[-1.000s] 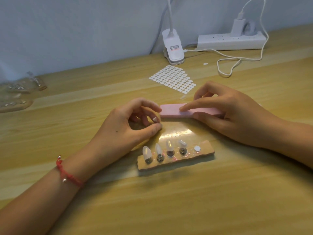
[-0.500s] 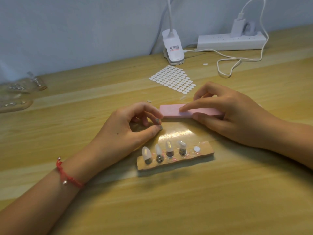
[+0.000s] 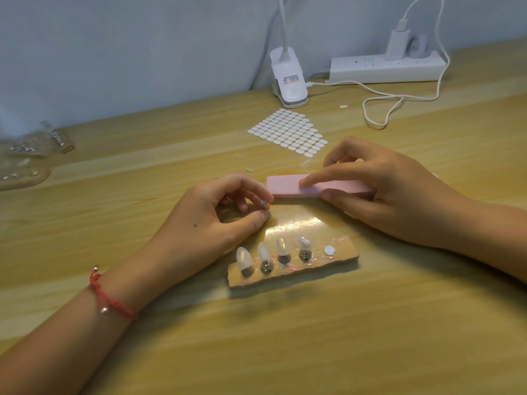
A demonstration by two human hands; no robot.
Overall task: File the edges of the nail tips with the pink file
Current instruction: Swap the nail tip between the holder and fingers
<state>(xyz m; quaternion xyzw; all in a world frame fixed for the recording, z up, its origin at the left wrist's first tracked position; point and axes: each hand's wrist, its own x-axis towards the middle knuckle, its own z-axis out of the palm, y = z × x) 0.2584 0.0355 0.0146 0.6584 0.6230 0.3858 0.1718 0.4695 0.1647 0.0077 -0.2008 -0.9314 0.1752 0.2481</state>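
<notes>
Pink file (image 3: 285, 187) in right hand (image 3: 399, 195), left hand (image 3: 211, 223) alongside pinching nail tip (image 3: 264, 204)

Item (image 3: 264, 204) pinched in left grip (image 3: 205, 223), beside pink file (image 3: 285, 186): too small to identify. Right grip (image 3: 399, 192) covers file's right end.

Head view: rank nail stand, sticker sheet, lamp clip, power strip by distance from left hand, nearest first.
1. Nail stand, just right of the left hand.
2. Sticker sheet, farther back.
3. Lamp clip, by the wall.
4. Power strip, back right.
</notes>
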